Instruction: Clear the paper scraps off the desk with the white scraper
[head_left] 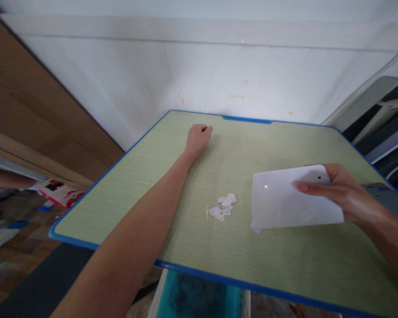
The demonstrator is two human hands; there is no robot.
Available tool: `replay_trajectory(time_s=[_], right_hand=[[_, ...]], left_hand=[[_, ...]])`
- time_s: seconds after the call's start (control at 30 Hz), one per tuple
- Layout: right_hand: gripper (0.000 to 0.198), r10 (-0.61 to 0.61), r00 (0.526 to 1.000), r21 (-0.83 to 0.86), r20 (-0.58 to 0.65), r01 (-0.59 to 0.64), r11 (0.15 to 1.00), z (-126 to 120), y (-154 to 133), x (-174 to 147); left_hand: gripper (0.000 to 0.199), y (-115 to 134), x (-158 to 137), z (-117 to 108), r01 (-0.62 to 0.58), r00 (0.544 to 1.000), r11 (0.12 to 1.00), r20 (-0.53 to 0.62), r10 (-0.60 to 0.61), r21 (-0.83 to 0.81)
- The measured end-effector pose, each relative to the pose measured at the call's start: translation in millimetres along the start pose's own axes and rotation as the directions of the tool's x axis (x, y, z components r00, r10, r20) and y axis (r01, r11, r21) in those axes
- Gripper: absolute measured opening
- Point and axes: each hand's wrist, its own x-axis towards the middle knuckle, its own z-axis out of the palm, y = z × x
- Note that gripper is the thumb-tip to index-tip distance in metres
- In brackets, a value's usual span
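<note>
My right hand (334, 190) grips a flat white plastic scraper (285, 198) with rounded corners and a small hole, thumb on top and fingers behind. The scraper is tilted over the right part of the table (146, 185). A small pale scrap (255, 227) shows at its lower left corner. To its left lies a little pile of white paper scraps (223, 207), with a thin strip beside it. Toward the far edge, my left hand (199, 138) rests curled in a fist, apart from the scraps, with nothing visible in it.
A white wall (202, 75) stands behind the table. Brown panelling (46, 97) is on the left, above a red-and-white package (59, 192) and part of another person's arm (8, 177). A teal bin (199, 293) sits under the front edge. Dark folded furniture (388, 128) leans at right.
</note>
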Motion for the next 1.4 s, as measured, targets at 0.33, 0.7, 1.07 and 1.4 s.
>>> replay_trajectory(time_s=[0.33,0.7,1.07,1.4], right_hand=[[0.026,0.038,0.886,-0.216,0.461,0.071,0.974,-22.3,-1.6,1.2],[0.027,-0.028,0.918,-0.205,0.395,0.118,0.972,-18.5,-3.2,0.3],[0.028,-0.125,0.872,-0.263,0.474,0.276,0.925,-23.5,0.0,-1.6],[0.027,-0.141,0.982,0.002,0.124,0.142,0.990,-8.7,0.8,-2.3]], left_hand=[[0.037,-0.5,-0.7,0.5,-0.004,1.000,0.999,0.012,0.003,0.038],[0.032,2.2,-2.3,0.4,0.028,1.000,0.999,0.004,-0.028,0.043],[0.034,1.6,-1.8,1.1,0.013,1.000,0.999,-0.002,-0.013,0.029],[0.034,2.5,-2.4,0.1,0.024,1.000,0.999,0.001,-0.024,0.046]])
